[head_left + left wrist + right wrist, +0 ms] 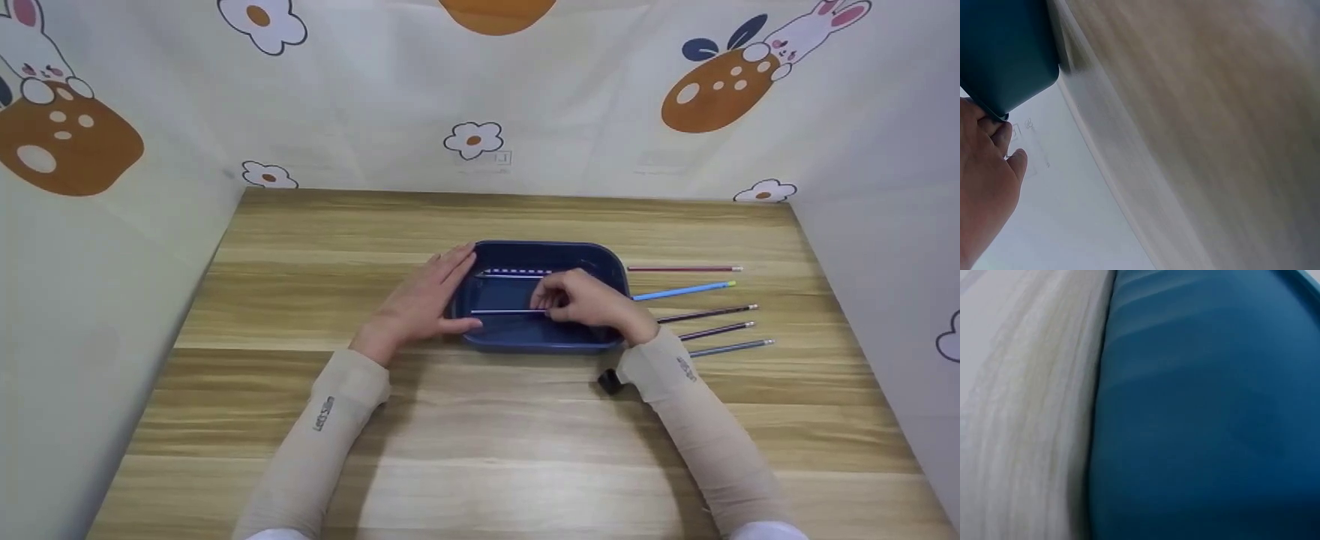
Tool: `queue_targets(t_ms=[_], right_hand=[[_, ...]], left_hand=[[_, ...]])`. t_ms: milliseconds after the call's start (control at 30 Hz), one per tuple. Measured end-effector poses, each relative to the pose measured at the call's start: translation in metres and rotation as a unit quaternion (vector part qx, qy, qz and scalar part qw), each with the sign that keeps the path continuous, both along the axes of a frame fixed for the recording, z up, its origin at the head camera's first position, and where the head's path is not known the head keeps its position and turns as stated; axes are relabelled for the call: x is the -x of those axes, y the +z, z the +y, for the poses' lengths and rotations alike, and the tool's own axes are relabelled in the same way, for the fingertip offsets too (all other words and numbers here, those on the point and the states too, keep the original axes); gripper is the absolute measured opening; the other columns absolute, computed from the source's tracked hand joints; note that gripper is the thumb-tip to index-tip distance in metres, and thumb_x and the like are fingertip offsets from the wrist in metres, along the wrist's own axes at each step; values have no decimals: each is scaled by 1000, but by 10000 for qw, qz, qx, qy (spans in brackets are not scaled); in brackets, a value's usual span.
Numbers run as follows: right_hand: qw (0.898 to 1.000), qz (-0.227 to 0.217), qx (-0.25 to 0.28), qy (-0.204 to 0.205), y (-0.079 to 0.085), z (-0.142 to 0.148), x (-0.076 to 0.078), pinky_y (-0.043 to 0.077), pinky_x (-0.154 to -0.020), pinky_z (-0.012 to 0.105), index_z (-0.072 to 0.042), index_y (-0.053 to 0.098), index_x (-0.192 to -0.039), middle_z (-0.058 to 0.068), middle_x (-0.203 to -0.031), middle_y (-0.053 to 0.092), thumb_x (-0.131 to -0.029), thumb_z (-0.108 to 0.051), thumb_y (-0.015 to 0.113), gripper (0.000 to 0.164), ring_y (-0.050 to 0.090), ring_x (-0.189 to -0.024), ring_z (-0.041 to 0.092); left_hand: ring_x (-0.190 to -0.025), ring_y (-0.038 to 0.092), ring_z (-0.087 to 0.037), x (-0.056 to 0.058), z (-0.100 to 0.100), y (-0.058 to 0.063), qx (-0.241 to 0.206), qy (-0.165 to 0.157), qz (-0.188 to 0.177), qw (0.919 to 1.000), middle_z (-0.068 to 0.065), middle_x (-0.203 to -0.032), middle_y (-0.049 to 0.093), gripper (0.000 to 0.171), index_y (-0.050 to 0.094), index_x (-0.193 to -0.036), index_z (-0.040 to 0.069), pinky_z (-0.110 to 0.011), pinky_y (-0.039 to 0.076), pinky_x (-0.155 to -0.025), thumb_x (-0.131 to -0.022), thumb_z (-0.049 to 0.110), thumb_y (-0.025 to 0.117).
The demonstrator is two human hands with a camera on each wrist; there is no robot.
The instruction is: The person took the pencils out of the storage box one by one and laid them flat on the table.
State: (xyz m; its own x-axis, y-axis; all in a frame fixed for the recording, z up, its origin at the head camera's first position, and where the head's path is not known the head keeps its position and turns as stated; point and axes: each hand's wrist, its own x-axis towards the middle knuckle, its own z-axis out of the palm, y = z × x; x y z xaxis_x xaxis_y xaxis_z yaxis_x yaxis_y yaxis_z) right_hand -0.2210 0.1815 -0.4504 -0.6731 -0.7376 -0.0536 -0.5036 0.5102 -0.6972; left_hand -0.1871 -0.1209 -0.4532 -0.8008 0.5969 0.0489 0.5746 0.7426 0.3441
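Note:
A dark blue rectangular tray (pixel 540 347) sits on the wooden table. Inside it, near the far side, lie a striped pencil (pixel 517 271) and a second slim pencil (pixel 514 277) close beside it. My right hand (pixel 589 300) reaches into the tray and pinches a thin dark pencil (pixel 502 311) that lies crosswise low over the tray floor. With fingers stretched out, my left hand (pixel 420 300) rests against the tray's left end, thumb near the front corner. The left wrist view shows that hand (pixel 988 174) touching the tray rim. In the right wrist view only the tray wall (pixel 1196 410) shows; the hand is out of sight.
Right of the tray several pencils lie side by side: a red one (pixel 682 268), a thicker blue one (pixel 686 291), dark ones (pixel 709 313) and a grey-blue one (pixel 731 348). A small black object (pixel 609 382) is at the right wrist. Patterned sheets (pixel 375 112) enclose the table.

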Motion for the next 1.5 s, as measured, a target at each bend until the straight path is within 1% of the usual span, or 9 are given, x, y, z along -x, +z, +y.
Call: queue_targets(t_ms=[267, 433, 533, 733, 900, 1000, 1200, 1333, 1500], right_hand=[[9991, -337, 204, -172, 7, 4, -3, 55, -75, 23, -5, 73, -99, 11, -92, 73, -86, 2, 65, 17, 62, -82, 13], [9985, -370, 310, -258, 12, 5, -5, 56, -76, 25, -5, 74, -99, 11, -94, 73, -87, 2, 66, 16, 63, -84, 16], [9983, -367, 381, -234, 14, 6, -6, 56, -76, 23, -5, 74, -100, 12, -95, 74, -88, 1, 66, 16, 63, -84, 16], [9976, -279, 633, -54, 24, 8, -11, 56, -75, 20, -4, 73, -101, 11, -96, 74, -88, 1, 65, 16, 64, -84, 13], [9961, -226, 841, 104, 32, 9, -16, 57, -76, 19, -3, 72, -101, 12, -98, 74, -86, 4, 65, 17, 63, -83, 9], [9946, -211, 994, 197, 37, 10, -19, 57, -76, 19, -2, 72, -101, 13, -99, 73, -86, 6, 64, 18, 63, -84, 6], [9907, -54, 1310, 360, 47, 14, -27, 57, -77, 18, -1, 72, -99, 13, -97, 73, -85, 10, 64, 20, 62, -85, -1], [9891, 78, 1405, 432, 51, 19, -31, 57, -76, 19, -1, 71, -99, 14, -96, 73, -85, 11, 64, 20, 62, -85, 1], [9906, 108, 1308, 380, 54, 31, -34, 58, -78, 22, -2, 71, -100, 13, -96, 73, -85, 9, 65, 19, 64, -88, 7]], left_hand=[[-156, 16, -24, 1, -1, -1, 69, -106, 154, 9998, -8, -169, 12, 105, 16, -160, 6, -43, 14, -130, -87, 69, 59], [-156, 17, -25, 1, 0, -2, 48, -109, 149, 9998, -8, -169, 13, 105, 18, -160, 5, -44, 14, -130, -87, 67, 61], [-156, 17, -24, 1, 0, -2, 37, -87, 103, 9999, -8, -169, 12, 105, 18, -160, 5, -43, 14, -130, -87, 66, 62], [-156, 16, -24, 2, 0, -1, 77, -77, 90, 9999, -9, -169, 13, 106, 17, -160, 6, -44, 14, -130, -86, 68, 61], [-156, 15, -24, 1, 0, 0, 88, -58, 14, 9999, -8, -169, 12, 106, 17, -160, 6, -41, 11, -130, -86, 68, 61], [-156, 14, -23, 1, 0, 0, 67, -41, -37, 10000, -7, -169, 11, 105, 16, -160, 6, -40, 10, -131, -87, 67, 62], [-156, 15, -22, 0, -1, -1, 100, -16, -3, 9999, -6, -169, 12, 104, 17, -160, 8, -40, 11, -131, -87, 68, 60], [-156, 14, -21, 0, -1, -1, 129, 6, -3, 9999, -5, -170, 11, 104, 16, -160, 9, -39, 12, -130, -87, 67, 60], [-157, 13, -21, 1, 0, 0, 184, -2, -40, 9998, -5, -170, 9, 104, 14, -161, 9, -40, 11, -130, -87, 69, 59]])
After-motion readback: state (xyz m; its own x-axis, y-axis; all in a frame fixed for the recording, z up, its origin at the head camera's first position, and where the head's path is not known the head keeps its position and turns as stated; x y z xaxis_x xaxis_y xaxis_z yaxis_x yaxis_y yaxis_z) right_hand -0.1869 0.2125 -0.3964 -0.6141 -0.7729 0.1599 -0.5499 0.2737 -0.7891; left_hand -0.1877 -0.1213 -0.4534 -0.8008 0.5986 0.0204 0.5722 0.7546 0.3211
